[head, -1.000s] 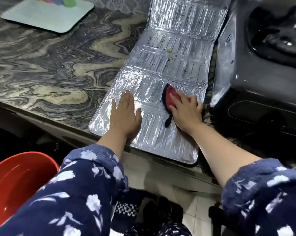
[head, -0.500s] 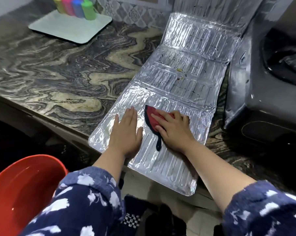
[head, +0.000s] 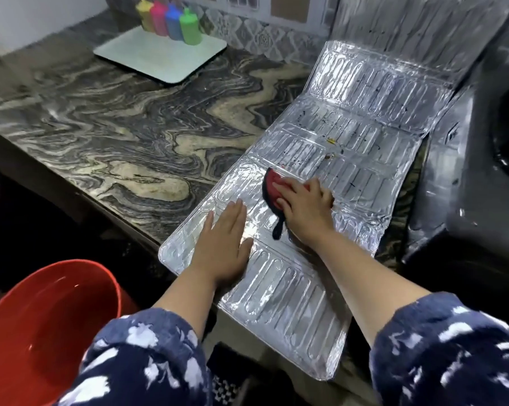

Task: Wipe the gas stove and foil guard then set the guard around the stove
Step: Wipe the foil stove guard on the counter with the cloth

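Observation:
The silver foil guard (head: 344, 159) lies unfolded across the marble counter, its near end hanging over the counter's front edge. Dark specks and crumbs dot its middle panels. My left hand (head: 222, 247) presses flat on the near-left part of the guard, fingers straight. My right hand (head: 306, 206) presses a red cloth with a black rim (head: 272, 187) onto the foil just right of the left hand; the cloth is mostly covered by the fingers. The dark gas stove (head: 478, 177) stands at the right edge, only partly in view.
A red bucket (head: 42, 323) holding water sits below the counter at the lower left. A white tray (head: 162, 55) with several coloured bottles (head: 171, 22) stands at the back left. The marble counter (head: 124, 136) stretches left of the guard. A tiled wall runs behind.
My right hand has slid the red cloth left and then further up the foil. The left hand stays pressed on the guard. The view has tilted up and drawn back.

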The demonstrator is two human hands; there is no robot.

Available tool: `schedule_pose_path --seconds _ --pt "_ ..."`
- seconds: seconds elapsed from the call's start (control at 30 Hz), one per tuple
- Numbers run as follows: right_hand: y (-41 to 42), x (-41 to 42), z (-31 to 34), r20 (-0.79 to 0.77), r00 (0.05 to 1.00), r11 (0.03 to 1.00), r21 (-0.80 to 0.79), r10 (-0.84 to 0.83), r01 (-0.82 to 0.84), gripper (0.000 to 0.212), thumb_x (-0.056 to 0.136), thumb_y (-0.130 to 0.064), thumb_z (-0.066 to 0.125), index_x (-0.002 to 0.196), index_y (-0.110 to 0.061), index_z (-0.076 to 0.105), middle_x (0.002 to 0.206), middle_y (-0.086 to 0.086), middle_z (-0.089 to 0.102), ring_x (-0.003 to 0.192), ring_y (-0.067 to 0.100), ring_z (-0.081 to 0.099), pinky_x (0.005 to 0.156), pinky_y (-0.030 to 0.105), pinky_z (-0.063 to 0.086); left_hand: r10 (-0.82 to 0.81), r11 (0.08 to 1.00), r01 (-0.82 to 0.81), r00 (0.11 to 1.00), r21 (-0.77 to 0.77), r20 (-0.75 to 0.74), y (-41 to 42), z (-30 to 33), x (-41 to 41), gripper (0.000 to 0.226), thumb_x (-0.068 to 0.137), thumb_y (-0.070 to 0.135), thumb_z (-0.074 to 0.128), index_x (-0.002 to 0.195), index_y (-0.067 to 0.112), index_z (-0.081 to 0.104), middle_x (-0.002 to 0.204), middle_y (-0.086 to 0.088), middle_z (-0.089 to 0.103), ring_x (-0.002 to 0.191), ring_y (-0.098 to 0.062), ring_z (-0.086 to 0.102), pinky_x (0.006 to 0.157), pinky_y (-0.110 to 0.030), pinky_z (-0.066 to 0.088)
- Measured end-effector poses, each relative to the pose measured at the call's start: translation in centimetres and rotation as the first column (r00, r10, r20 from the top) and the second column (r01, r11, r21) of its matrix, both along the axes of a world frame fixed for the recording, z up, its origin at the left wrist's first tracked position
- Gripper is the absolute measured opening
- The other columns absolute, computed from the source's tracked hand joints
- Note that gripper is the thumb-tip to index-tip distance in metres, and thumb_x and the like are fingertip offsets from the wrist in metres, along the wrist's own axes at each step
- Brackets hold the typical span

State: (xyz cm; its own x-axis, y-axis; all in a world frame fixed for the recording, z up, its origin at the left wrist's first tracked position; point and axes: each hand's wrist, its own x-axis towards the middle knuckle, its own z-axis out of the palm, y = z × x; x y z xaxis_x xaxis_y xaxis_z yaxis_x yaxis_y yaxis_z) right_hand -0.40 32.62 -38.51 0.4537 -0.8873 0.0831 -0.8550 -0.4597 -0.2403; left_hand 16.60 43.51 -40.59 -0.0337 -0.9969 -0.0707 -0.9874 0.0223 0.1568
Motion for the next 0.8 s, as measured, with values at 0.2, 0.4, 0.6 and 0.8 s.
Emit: schedule_pose_path --seconds 0.2,0.4,0.6,0.8 --pt "2.1 2.9 -0.4 -0.039 0.975 0.976 0.031 0.217 -0.216 0.046 0.098 -0.041 0.027 0.144 -0.036 0.029 0.154 -0.016 0.024 0.125 0.026 0.026 0.095 0.043 0.019 0.031 0.999 -0.031 0.999 0.008 0.038 0.7 0.1 -0.1 0.065 0.098 0.042 0.026 0.151 0.011 0.004 0.161 -0.004 -0.002 0.147 -0.015 -0.007 0.116 -0.041 -0.009" --pt "-3.5 3.0 -0.4 -0.069 0.992 0.994 0.012 0.105 -0.104 0.046 0.099 -0.038 0.025 0.144 -0.036 0.027 0.153 -0.015 0.024 0.126 0.027 0.025 0.096 0.044 0.02 0.039 0.999 -0.038 0.999 -0.038 0.02 0.7 -0.1 -0.2 0.066 0.098 0.043 0.025 0.152 0.015 0.0 0.16 0.001 -0.008 0.147 -0.012 -0.007 0.117 -0.04 -0.008" --pt "-5.3 2.8 -0.1 0.072 0.994 0.995 0.051 -0.085 0.081 0.041 0.098 -0.035 0.031 0.137 -0.032 0.043 0.147 -0.01 0.038 0.124 0.027 0.028 0.098 0.045 0.02 0.082 0.994 -0.084 0.996 -0.062 -0.044 0.3 1.4 -0.1 0.069 0.088 0.046 0.044 0.148 0.019 0.024 0.158 0.003 0.02 0.143 -0.013 0.018 0.116 -0.037 0.01" --pt "-2.9 0.8 0.5 0.068 0.993 0.994 0.058 -0.098 0.094 0.042 0.098 -0.036 0.031 0.138 -0.031 0.041 0.148 -0.011 0.034 0.135 0.03 0.015 0.102 0.05 0.017 0.14 0.982 -0.146 0.989 -0.12 -0.058 -3.8 3.5 -0.2 0.049 0.086 0.035 0.048 0.13 0.016 0.042 0.136 -0.002 0.043 0.128 -0.02 0.037 0.105 -0.038 0.025"
